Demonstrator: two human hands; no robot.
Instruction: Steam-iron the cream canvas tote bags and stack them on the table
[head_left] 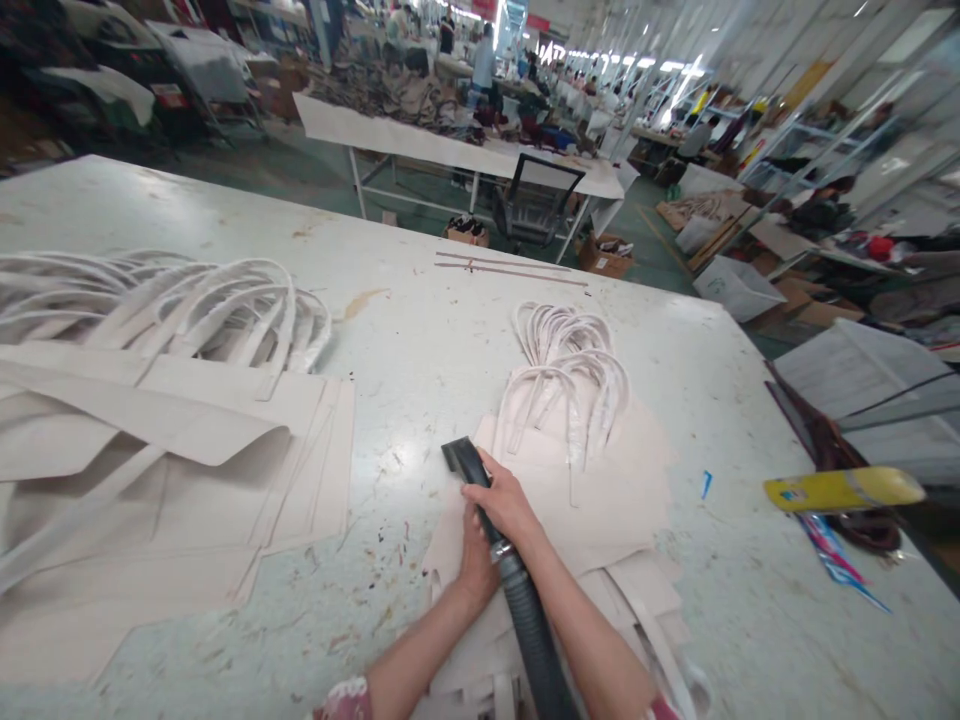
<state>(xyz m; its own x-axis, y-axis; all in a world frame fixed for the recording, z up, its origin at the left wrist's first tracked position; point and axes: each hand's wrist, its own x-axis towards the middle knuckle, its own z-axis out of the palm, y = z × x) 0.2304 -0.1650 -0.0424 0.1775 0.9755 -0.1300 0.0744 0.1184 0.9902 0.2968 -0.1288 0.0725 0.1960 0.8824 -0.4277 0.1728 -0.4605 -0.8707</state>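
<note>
A black vacuum hose [534, 640] with a flat crevice-type nozzle [466, 462] runs up from the bottom edge between my forearms. My right hand [511, 508] is wrapped round the nozzle's handle from the right. My left hand [478, 560] grips it from the left, lower down, with its fingers partly hidden. The nozzle's mouth points left, over the table [375, 480]. Under my hands and to their right lies a pile of beige bag panels [615, 490] with looped handles [566, 345] at its far end.
At left, a larger stack of beige panels [315, 440] has many looped handles [202, 300]. Thin strips [510, 268] lie near the far edge. A yellow bottle-like object [844, 489] and a colourful wrapper [836, 560] are at right. Scraps dot the table. Beyond stands a chair [536, 205].
</note>
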